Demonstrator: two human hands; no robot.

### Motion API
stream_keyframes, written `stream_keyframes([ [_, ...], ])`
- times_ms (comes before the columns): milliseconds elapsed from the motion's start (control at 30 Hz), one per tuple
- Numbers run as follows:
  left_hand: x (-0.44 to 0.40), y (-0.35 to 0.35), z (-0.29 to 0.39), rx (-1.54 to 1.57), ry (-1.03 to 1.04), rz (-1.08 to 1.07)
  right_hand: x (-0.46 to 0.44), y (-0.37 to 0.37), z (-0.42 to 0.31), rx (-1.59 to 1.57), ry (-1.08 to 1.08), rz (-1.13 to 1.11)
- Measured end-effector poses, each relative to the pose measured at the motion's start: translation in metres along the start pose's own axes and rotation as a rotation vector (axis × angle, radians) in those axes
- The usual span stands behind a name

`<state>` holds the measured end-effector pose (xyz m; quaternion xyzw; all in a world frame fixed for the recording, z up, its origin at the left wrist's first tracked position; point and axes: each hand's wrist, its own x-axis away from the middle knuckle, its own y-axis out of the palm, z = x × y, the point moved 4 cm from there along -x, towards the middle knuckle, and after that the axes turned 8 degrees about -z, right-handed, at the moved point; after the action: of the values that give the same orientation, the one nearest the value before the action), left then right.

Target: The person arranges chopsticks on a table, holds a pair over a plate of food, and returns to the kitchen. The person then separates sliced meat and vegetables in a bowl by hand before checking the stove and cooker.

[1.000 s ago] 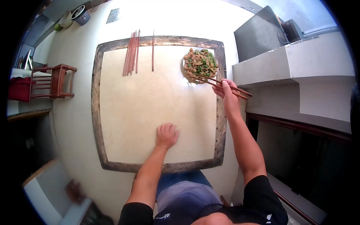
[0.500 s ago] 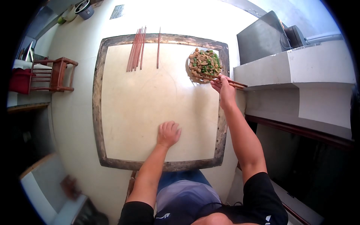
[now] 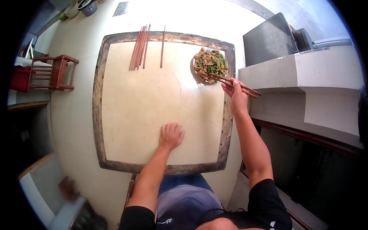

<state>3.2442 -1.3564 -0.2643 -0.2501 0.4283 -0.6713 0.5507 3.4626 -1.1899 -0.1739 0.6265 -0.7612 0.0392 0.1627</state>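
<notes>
Brown chopsticks (image 3: 219,78) gripped in right hand (image 3: 238,97), tips at the food's (image 3: 211,62) near edge; dish sits at table's (image 3: 149,99) far right corner. Left hand (image 3: 171,136) rests on table, relaxed, gripping nothing visible. Can't tell if tips hold a piece. Advice: align tips, pinch lightly, work over the dish.

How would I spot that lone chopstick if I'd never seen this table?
Find the pale table with the dark wooden frame and look along its far edge. Left of the middle there, reddish-brown chopsticks lie bunched together. The lone chopstick lies just right of them, set apart by a gap.
</notes>
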Motion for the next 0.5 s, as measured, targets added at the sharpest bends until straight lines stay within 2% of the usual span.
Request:
stream_keyframes([
  [133, 0.0, 0.001, 0.0, -0.021, -0.009, -0.001, 0.004, 0.008, -0.002, 0.127, -0.018, -0.086],
  [267, 0.0, 0.002, 0.0, -0.01, -0.001, 0.005, 0.004, 0.01, 0.002, 0.124, -0.039, -0.083],
  [500, 0.0, 0.001, 0.001, -0.009, -0.013, -0.02, -0.008, 0.008, 0.011, 0.002, 0.088, 0.0],
])
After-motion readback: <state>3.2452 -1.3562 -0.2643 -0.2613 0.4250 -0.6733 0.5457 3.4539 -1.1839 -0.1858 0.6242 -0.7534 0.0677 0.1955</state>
